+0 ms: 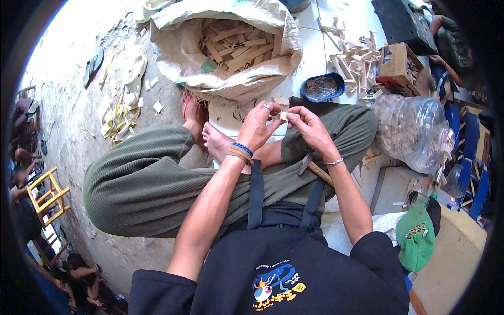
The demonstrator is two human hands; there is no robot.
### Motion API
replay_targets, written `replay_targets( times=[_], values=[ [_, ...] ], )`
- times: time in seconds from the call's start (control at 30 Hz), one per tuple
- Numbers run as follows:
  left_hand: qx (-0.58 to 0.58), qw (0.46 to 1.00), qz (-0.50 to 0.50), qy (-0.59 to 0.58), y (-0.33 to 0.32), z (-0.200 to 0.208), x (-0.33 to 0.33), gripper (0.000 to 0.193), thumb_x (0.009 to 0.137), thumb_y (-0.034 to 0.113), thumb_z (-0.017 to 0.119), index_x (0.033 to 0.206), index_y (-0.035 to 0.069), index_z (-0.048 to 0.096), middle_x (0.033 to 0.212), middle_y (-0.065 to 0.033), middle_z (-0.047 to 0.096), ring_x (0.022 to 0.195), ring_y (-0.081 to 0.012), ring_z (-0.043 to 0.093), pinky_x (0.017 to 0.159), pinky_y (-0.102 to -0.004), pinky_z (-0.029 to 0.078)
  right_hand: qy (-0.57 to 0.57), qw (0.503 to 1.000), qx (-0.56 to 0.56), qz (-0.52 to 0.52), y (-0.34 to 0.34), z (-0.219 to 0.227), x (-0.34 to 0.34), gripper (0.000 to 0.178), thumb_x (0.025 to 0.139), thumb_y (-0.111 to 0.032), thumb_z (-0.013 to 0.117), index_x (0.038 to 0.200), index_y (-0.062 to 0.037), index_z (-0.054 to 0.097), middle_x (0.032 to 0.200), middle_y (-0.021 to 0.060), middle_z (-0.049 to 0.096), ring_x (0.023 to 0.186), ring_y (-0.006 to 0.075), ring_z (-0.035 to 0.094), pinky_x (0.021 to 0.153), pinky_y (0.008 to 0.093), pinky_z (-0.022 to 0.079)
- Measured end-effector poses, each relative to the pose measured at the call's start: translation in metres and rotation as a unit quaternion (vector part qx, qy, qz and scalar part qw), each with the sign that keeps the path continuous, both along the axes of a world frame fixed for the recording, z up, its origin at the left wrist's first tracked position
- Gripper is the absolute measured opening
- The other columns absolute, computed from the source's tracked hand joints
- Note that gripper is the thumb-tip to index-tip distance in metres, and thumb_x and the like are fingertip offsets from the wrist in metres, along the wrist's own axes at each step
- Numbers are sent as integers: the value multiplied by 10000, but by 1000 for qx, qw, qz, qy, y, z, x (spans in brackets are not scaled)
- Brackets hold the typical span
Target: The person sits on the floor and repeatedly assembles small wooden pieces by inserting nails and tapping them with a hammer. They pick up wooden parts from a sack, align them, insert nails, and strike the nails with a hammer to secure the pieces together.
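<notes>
Left hand (255,126) and right hand (313,130) are meeting, wrists angling inward, pinching a small wooden piece (283,116) nearside of the white sack (236,85) — blue tray (322,100) edging its right, open floor (71,149) spreading left.

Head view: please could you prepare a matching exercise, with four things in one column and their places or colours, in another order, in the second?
Things:
1. small wooden piece
2. oval tray
3. cap
4. hammer

Places or colours:
A. green
B. on the lap
C. between the left hand and the right hand
D. blue

Right pairs: 1-C, 2-D, 3-A, 4-B.
</notes>
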State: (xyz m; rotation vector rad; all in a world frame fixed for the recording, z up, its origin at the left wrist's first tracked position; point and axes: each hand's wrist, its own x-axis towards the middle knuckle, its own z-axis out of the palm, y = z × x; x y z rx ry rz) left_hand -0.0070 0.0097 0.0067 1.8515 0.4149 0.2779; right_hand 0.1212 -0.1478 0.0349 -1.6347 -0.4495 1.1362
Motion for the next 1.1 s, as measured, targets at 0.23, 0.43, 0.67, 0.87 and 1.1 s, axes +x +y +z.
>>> replay_targets(
  times=[0.23,0.43,0.67,0.87,1.1],
  values=[
    [-6,1000,-1,-4,1,1,0,264,859,79,753,1104,23,673,1015,-145,683,951,-287,709,849,-389,582,-7,1000,-26,6,2,2,0,238,1092,-217,601,1172,1,650,931,-9,669,863,58,611,774,222,497],
    [-13,1000,-8,15,3,2,0,248,900,64,751,1128,-5,683,1067,-148,725,981,-258,750,878,-366,615,-6,1000,-26,-9,3,3,-4,276,1095,-270,599,1225,-35,664,859,-50,645,766,15,516,680,192,396],
    [-26,1000,-2,14,3,1,1,248,899,66,753,1131,-2,694,1039,-147,749,964,-248,757,877,-355,611,-11,999,-32,-27,3,-1,-7,253,1090,-239,605,1206,-20,661,856,-34,657,748,19,542,646,194,411],
    [-32,999,-3,15,3,2,1,245,905,71,752,1134,0,698,1048,-147,753,962,-251,762,873,-355,612,6,998,-56,-16,0,-2,-4,283,1093,-271,606,1229,-31,664,908,-35,674,810,25,583,718,196,443],
    [-34,999,-5,13,3,1,2,247,909,79,757,1136,1,699,1052,-148,756,976,-259,768,878,-364,614,3,999,-52,-10,0,-1,-3,270,1094,-252,605,1226,-24,664,901,-35,669,811,23,583,722,191,439]
  ],
)
